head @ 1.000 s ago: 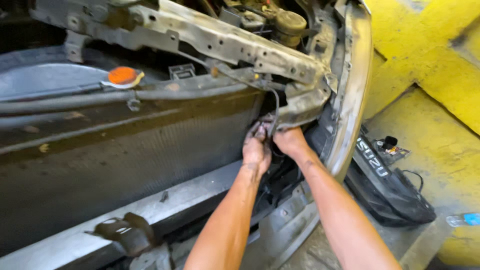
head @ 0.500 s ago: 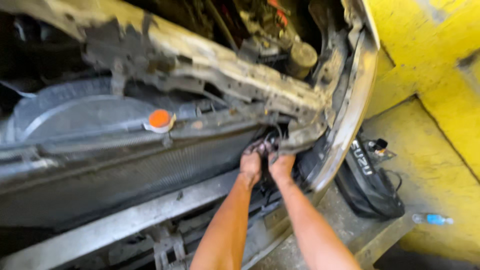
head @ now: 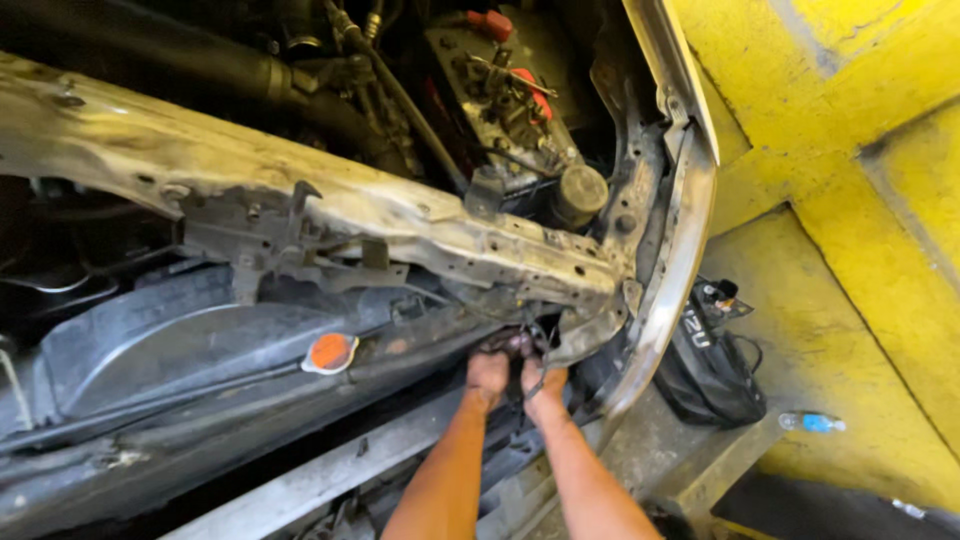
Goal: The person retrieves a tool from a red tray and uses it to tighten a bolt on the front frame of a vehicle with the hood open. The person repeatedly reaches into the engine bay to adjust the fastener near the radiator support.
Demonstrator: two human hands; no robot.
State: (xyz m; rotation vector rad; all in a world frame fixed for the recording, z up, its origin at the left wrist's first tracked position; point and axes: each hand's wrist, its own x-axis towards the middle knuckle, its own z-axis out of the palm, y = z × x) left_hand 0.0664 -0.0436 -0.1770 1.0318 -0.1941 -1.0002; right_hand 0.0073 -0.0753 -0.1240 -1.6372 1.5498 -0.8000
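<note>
Both my arms reach forward under the worn, light-coloured upper cross-member (head: 420, 225) of a car's front end. My left hand (head: 488, 370) and my right hand (head: 540, 378) sit side by side at a small dark part with thin wires (head: 518, 343), just below the right end of the cross-member. The fingers of both hands curl around that part, and the fingertips are hidden in the shadow. The black radiator (head: 170, 350) with its orange cap (head: 330, 352) lies to the left of my hands.
A battery with red terminal covers (head: 500, 90) and hoses sit deep in the engine bay. A bent body panel edge (head: 680, 230) runs down the right. A black bag (head: 710, 365) and a small blue-capped bottle (head: 812, 423) lie on the ledge by the yellow wall (head: 850, 150).
My view has tilted upward and closer, showing more of the engine bay and battery. Both hands stay at the same spot under the cross-member's right end.
</note>
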